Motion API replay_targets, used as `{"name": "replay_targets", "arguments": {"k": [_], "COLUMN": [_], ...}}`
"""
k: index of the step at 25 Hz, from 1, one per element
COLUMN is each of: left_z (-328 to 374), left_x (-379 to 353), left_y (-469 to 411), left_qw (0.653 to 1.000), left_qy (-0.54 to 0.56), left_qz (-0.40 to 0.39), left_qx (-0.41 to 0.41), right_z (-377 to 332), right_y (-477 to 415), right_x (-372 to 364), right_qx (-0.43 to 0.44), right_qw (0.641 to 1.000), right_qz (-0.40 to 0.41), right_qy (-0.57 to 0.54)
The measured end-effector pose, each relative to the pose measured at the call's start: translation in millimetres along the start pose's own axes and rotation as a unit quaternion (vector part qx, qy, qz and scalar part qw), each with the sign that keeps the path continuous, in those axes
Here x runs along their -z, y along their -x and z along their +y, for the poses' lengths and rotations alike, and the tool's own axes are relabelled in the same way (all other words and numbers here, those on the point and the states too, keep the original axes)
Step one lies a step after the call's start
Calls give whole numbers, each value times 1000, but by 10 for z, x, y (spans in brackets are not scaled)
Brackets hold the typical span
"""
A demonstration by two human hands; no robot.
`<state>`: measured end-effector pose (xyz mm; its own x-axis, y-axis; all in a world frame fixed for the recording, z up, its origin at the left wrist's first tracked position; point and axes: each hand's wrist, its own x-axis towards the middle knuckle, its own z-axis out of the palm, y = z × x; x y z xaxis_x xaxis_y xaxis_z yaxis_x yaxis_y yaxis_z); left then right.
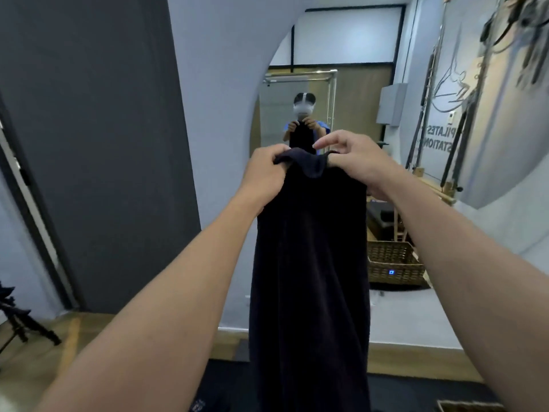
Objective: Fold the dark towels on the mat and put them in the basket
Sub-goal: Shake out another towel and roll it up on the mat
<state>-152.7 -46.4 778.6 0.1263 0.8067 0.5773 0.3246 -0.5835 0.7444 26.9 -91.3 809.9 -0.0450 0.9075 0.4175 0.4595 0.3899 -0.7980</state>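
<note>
Left hand (pixel 264 173): is gripping the bunched top edge of the dark towel (pixel 309 263).
Right hand (pixel 353 162): is pinching the opposite top corner, with the forefinger sticking out straight.
Towel: is hanging full length from both hands above the mat (pixel 214 379), its lower end running out of view.
Risk: the light right-hand pinch is likely inviting a slipped corner. The hands are sitting close together, so the fold may be starting uneven.
Around: a mirror (pixel 350 84) is facing the person, a tripod (pixel 17 325) is standing at the left, and a wicker basket (pixel 395 263) is showing right of the towel, seemingly reflected.
In the way: the hanging cloth is hiding the mat's middle.
</note>
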Motion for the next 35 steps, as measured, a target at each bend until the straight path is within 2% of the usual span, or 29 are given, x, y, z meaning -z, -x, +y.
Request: {"name": "replay_targets", "arguments": {"k": [2, 3, 6, 8, 11, 14, 16, 18, 21, 24, 26, 32, 33, 35], "left_z": [147, 213, 251, 132, -312, -911, -1158, -1246, -1173, -1179, -1264, -1525, -1607, -1823], "left_x": [-148, -220, -299, -244, -116, 119, 302, 453, 617, 764, 878, 982, 948, 861], "left_y": [-97, -104, -110, -86, 89, 283, 310, 246, 119, -11, -29, -20, -41, -91], "left_qw": [997, 995, 997, 994, 957, 921, 921, 922, 891, 855, 838, 824, 833, 871], "left_qy": [-64, -86, -59, -37, -93, -168, -222, -301, -435, -510, -534, -524, -489, -334], "left_qz": [-21, -31, -45, -104, -236, -276, -236, -153, -45, -3, 4, 68, 86, 136], "left_qx": [-42, -49, -28, 17, 139, 218, 217, 188, 125, 97, 115, 206, 245, 333], "right_z": [33, 72, 224, 259, 345, 471, 504, 514, 548, 555, 602, 945, 1021, 1160], "right_y": [93, 102, -46, -165, -261, -275, -282, -329, -431, -502, -539, -476, -487, -565], "right_x": [77, 108, 210, 248, 325, 501, 683, 824, 959, 1105, 1236, 1312, 1271, 1116], "right_qx": [-5, 5, 32, 18, -12, -42, -71, -100, -124, -129, -144, -176, -201, -282], "right_qw": [997, 992, 965, 974, 987, 981, 973, 963, 944, 932, 924, 886, 897, 926], "right_qz": [-68, -74, -35, -10, 47, 149, 200, 228, 243, 256, 263, 218, 217, 210], "right_qy": [48, 103, 259, 227, 154, 117, 89, 107, 187, 220, 237, 369, 329, 136]}}
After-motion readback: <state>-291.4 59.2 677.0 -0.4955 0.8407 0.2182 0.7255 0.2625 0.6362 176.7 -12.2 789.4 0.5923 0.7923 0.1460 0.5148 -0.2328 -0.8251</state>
